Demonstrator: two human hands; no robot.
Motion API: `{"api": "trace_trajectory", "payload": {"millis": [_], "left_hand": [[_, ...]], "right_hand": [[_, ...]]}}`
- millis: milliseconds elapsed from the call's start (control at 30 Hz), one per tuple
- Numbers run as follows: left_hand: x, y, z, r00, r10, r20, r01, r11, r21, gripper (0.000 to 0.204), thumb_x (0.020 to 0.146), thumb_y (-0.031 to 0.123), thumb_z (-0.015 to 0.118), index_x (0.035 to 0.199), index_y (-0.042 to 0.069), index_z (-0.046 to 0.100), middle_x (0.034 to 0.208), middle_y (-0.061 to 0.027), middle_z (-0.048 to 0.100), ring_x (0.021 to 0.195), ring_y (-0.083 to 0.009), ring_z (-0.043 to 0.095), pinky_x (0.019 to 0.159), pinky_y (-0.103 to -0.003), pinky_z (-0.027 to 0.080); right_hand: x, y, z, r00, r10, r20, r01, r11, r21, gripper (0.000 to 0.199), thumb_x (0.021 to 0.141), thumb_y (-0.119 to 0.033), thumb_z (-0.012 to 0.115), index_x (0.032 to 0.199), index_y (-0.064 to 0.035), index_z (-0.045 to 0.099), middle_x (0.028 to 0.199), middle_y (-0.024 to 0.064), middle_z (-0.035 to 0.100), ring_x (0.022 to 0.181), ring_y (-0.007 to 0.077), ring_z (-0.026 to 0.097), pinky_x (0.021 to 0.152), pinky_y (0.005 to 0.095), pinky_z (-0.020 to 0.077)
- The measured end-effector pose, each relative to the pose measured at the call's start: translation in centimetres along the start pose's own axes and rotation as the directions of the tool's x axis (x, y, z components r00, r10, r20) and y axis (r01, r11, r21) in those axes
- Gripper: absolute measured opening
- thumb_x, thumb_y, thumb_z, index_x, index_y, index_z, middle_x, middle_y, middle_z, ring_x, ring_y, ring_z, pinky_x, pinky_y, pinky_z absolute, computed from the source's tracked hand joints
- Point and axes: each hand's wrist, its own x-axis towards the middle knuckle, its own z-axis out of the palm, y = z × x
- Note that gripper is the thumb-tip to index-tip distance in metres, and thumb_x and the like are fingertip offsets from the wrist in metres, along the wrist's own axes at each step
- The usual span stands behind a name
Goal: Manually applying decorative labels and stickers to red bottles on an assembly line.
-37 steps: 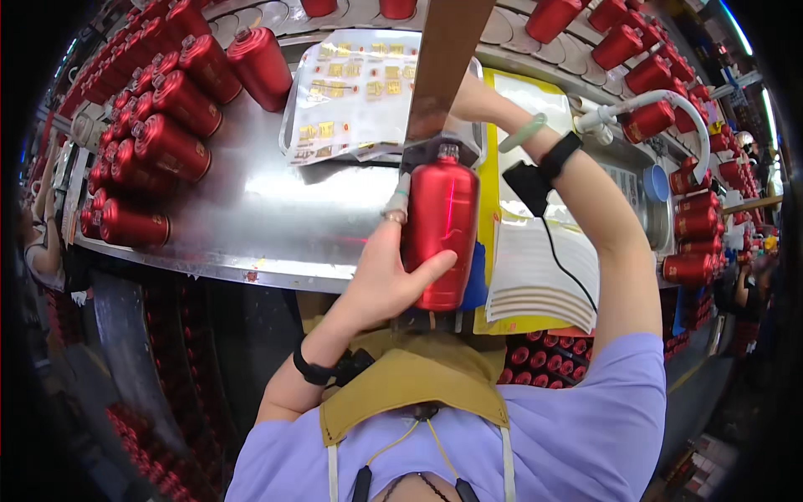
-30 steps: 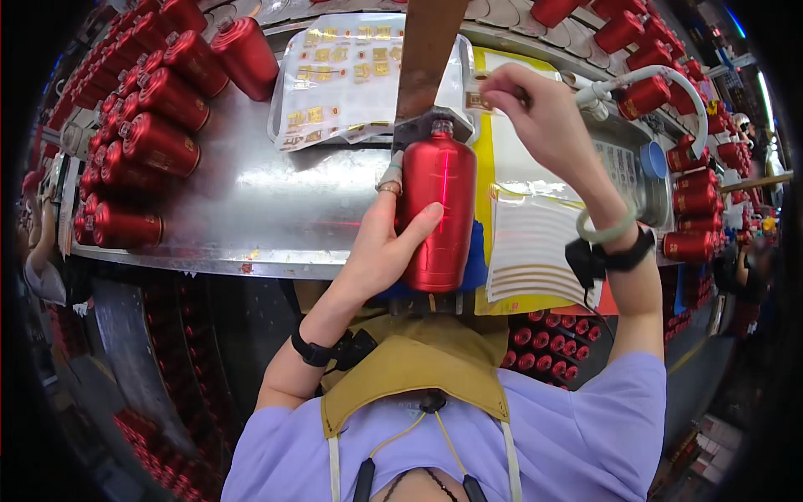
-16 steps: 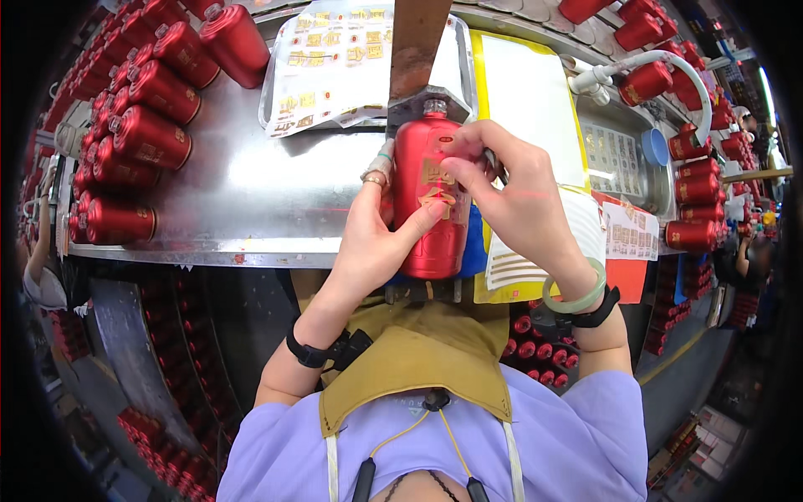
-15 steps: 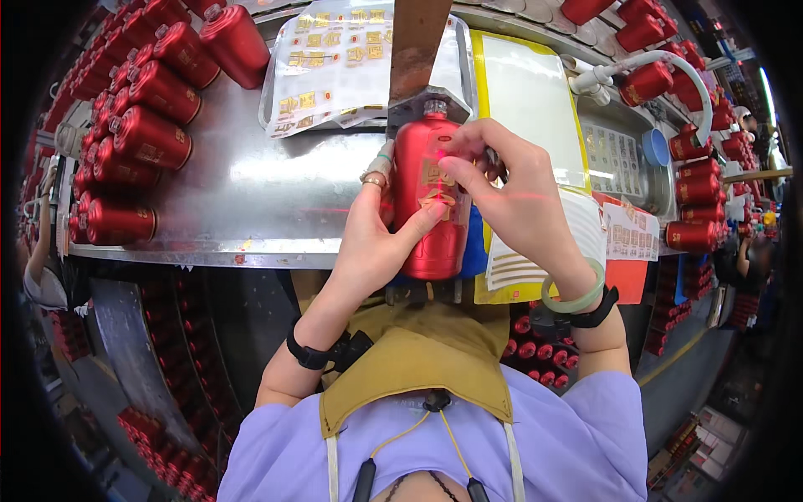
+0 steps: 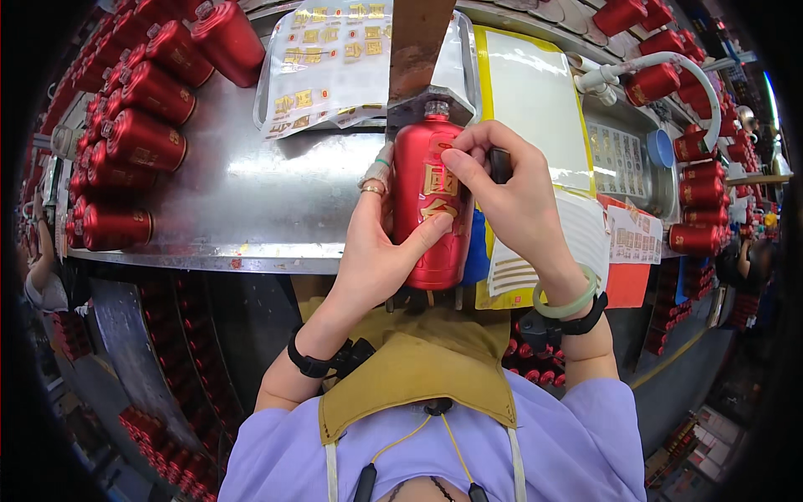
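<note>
A glossy red bottle (image 5: 431,251) with a clear stopper stands in front of me, its neck at a metal bracket. Large gold characters (image 5: 440,180) run down its front. My left hand (image 5: 381,238) wraps round the bottle's left side, its thumb lying across the lower character. The fingertips of my right hand (image 5: 510,180) are pinched together at the bottle's upper right, with the thumb beside the top of the lettering. A black rounded piece, like a tool handle (image 5: 500,165), shows in its curled fingers; the rest of it is hidden. Wrapping covers a left fingertip.
Rows of red bottles (image 5: 146,140) crowd the metal bench (image 5: 259,197) on the left. A tray (image 5: 261,92) holds sheets of gold characters (image 5: 322,50). A brown post (image 5: 416,42) rises behind the bottle. At right lie a yellow-edged white sheet (image 5: 535,109) and a blue cup (image 5: 660,149).
My right thumb and fingers have shifted slightly against the bottle. The gold characters now show more plainly, and the red light lines over bottle and hand are gone.
</note>
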Motion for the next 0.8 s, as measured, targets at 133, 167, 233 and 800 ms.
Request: {"api": "trace_trajectory", "payload": {"millis": [133,167,233,800], "left_hand": [[-0.04,0.19,0.02,1.000,-0.009,0.003,0.009,1.000,-0.012,0.084,0.094,0.010,0.075,0.158,-0.006,0.023,0.148,-0.0180,0.048,0.135,-0.0223,0.052,0.114,-0.038,0.045],[-0.05,0.37,0.05,1.000,-0.025,0.004,0.025,0.999,-0.023,0.083,0.094,0.009,0.075,0.158,-0.006,0.023,0.148,-0.0182,0.048,0.135,-0.0224,0.052,0.113,-0.038,0.045],[-0.04,0.55,0.10,0.999,-0.042,0.005,0.042,0.998,-0.035,0.083,0.094,0.009,0.075,0.158,-0.006,0.023,0.148,-0.0184,0.048,0.134,-0.0225,0.053,0.113,-0.038,0.046],[-0.08,0.31,0.20,1.000,-0.008,-0.014,0.008,1.000,0.011,0.086,0.094,0.010,0.075,0.159,-0.009,0.021,0.150,-0.0209,0.046,0.138,-0.0238,0.049,0.115,-0.039,0.043]], "right_hand": [[0.00,0.07,0.13,1.000,0.001,-0.016,-0.001,1.000,0.007,0.013,0.091,-0.011,0.076,0.093,0.0006,0.069,0.072,-0.0031,0.058,0.065,0.0040,0.047,0.059,0.0230,0.0425],[0.00,0.05,0.16,1.000,0.002,-0.015,-0.002,1.000,0.007,0.013,0.091,-0.011,0.076,0.093,0.0006,0.069,0.072,-0.0031,0.058,0.065,0.0040,0.047,0.059,0.0230,0.0425],[0.00,-0.05,0.20,1.000,0.002,-0.020,-0.002,1.000,0.009,0.014,0.092,-0.011,0.076,0.092,0.0006,0.069,0.072,-0.0037,0.057,0.064,0.0036,0.046,0.059,0.0227,0.0417],[0.07,0.06,0.38,1.000,0.003,-0.029,-0.003,1.000,0.014,0.014,0.092,-0.011,0.076,0.091,0.0001,0.068,0.068,-0.0059,0.053,0.062,0.0021,0.042,0.056,0.0219,0.0370]]}}
